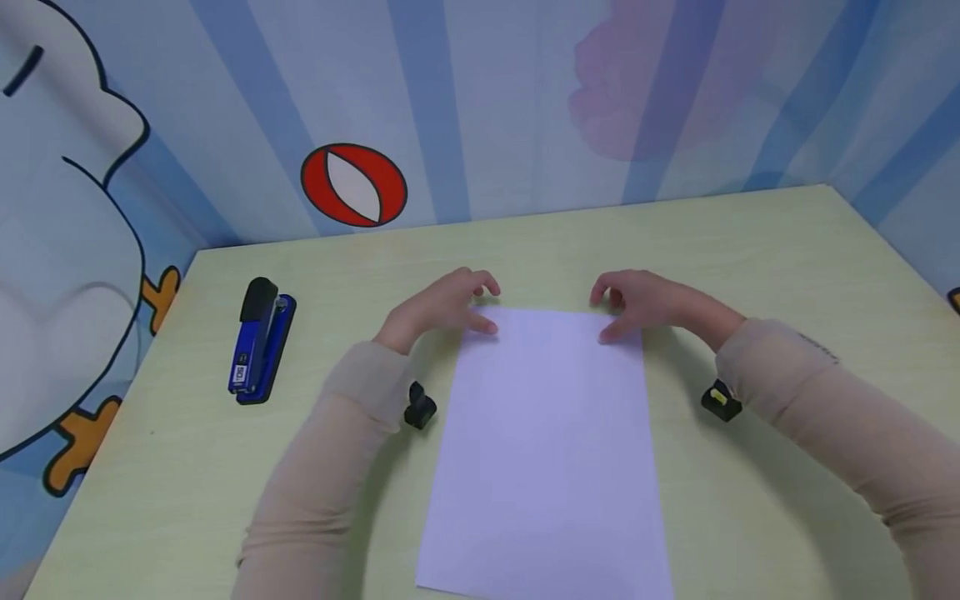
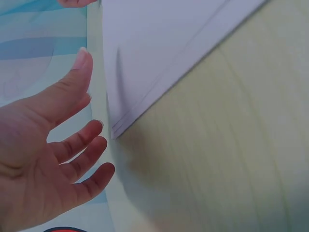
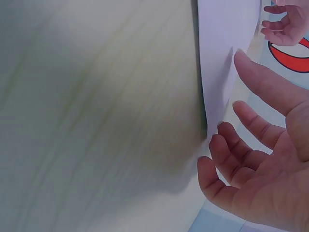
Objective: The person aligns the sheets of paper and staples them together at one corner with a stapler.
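Observation:
White paper (image 1: 551,450) lies lengthwise on the table, its far edge between the two hands. In the left wrist view, offset edges along the paper (image 2: 159,53) show more than one sheet. My left hand (image 1: 448,302) is at the far left corner, thumb over the paper and fingers loosely bent beyond the edge. At the far right corner is my right hand (image 1: 637,302), posed alike. Both wrist views show a gap between thumb and fingers, with nothing pinched. A blue and black stapler (image 1: 262,342) stands to the left, apart from the hands.
The light wooden table (image 1: 157,467) ends at a wall (image 1: 510,108) with blue stripes and cartoon prints along its back. Small black wrist devices (image 1: 420,407) hang under both sleeves, low over the tabletop.

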Demonstrator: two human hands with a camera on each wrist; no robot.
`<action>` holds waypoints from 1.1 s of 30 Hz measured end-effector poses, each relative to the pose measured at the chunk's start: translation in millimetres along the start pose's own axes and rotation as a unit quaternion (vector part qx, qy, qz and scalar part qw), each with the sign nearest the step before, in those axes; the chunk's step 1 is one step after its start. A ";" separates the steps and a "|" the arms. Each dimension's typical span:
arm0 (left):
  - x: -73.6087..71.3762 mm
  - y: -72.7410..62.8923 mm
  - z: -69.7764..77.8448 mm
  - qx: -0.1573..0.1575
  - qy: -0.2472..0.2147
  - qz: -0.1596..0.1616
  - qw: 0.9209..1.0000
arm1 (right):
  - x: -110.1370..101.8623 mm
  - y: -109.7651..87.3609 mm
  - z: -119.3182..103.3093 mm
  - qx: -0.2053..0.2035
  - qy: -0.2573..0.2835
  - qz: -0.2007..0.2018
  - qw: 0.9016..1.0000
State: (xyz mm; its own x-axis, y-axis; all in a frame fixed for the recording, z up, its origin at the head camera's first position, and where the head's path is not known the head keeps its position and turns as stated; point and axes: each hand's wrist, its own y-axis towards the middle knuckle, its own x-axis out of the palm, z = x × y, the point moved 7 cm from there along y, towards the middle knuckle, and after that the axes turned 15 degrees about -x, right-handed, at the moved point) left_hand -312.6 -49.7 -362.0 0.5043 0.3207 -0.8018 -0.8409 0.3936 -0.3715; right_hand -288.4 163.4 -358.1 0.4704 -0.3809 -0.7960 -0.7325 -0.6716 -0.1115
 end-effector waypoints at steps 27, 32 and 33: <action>9.8 7.3 8.0 -0.023 0.046 -0.007 0.999 | 7.8 13.4 -1.1 0.023 0.000 -0.023 0.999; 10.4 6.5 9.1 -0.027 0.034 -0.026 0.999 | 8.6 14.7 -4.4 0.014 -0.010 -0.033 0.999; 10.0 6.5 9.7 -0.027 0.042 -0.025 0.998 | 8.5 14.8 -5.2 0.010 -0.011 -0.033 0.999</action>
State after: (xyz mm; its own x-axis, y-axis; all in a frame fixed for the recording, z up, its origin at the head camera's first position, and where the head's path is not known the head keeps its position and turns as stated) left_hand -311.1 -35.5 -367.9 0.5288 0.2279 -0.8176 -0.8260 0.3596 -0.4340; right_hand -292.7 146.9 -363.4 0.5075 -0.3215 -0.7995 -0.7095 -0.6824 -0.1760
